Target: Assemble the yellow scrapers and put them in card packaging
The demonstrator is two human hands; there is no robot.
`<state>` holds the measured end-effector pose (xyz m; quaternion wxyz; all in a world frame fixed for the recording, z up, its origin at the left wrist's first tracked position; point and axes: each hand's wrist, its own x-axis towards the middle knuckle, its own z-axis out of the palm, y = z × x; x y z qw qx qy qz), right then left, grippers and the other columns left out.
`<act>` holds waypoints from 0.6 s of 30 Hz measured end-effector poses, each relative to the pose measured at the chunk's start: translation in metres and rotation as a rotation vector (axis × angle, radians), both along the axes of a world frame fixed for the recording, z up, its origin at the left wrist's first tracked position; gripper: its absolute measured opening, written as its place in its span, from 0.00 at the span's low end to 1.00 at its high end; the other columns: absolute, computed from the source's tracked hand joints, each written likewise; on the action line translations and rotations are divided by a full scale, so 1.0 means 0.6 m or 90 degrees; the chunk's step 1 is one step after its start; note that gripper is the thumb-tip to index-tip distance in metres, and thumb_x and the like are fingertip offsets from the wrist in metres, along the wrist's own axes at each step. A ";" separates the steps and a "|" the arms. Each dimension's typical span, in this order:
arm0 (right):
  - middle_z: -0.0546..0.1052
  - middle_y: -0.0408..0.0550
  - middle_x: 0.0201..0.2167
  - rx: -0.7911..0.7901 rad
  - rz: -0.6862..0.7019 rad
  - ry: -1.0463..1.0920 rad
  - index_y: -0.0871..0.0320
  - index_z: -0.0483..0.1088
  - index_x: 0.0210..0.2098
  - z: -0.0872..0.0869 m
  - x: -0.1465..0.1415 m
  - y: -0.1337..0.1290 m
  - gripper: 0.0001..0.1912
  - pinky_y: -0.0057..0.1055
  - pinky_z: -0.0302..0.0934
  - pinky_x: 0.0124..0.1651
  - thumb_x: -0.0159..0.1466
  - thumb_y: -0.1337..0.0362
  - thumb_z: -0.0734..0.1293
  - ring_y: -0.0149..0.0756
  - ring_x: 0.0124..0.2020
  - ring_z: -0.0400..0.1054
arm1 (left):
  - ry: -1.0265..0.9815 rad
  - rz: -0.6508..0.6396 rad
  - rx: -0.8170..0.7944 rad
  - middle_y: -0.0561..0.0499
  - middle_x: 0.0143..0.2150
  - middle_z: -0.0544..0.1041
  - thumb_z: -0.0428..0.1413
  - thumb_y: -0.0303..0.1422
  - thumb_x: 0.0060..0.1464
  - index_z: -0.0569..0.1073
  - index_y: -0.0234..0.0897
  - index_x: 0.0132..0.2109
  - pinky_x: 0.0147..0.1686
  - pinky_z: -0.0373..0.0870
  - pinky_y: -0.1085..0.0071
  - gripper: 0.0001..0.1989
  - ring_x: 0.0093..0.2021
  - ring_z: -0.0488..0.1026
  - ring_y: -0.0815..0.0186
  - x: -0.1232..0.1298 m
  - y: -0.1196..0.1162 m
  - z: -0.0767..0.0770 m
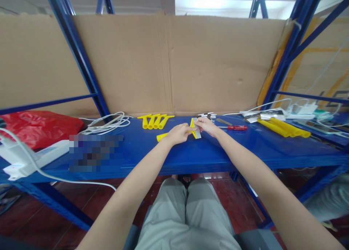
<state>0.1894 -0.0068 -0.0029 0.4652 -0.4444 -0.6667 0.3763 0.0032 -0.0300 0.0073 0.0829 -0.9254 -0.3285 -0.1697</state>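
My left hand (178,133) is wrapped round a yellow scraper (161,137), whose handle end sticks out to the left below the wrist. At the scraper's wide head, a flat metal blade (198,134) lies along the yellow plastic. My right hand (207,126) pinches the blade from the right, near its upper part. Both hands are close together above the blue table. To their right lies a screwdriver (237,128) with a red handle, its shaft pointing at my right hand.
Several yellow scraper pieces (154,122) stand at the back left. More yellow handles (283,128) lie on the right. A red bag (40,128), white cables (111,124) and a power strip (51,153) fill the left side. Cardboard (122,61) closes off the back of the blue table (201,155).
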 end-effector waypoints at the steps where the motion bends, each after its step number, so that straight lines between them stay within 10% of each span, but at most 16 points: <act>1: 0.66 0.38 0.16 -0.001 -0.002 0.003 0.59 0.64 0.21 0.000 -0.001 -0.001 0.15 0.23 0.52 0.21 0.59 0.59 0.69 0.24 0.17 0.57 | -0.001 0.000 0.001 0.46 0.41 0.76 0.49 0.28 0.63 0.73 0.46 0.58 0.45 0.68 0.69 0.20 0.43 0.75 0.63 0.000 0.000 0.000; 18: 0.67 0.40 0.14 -0.116 -0.090 -0.048 0.59 0.67 0.24 0.014 -0.012 -0.018 0.14 0.19 0.54 0.18 0.66 0.66 0.65 0.24 0.15 0.60 | -0.025 0.016 -0.044 0.48 0.47 0.80 0.52 0.31 0.61 0.75 0.47 0.57 0.47 0.69 0.72 0.18 0.46 0.76 0.63 -0.006 0.005 -0.001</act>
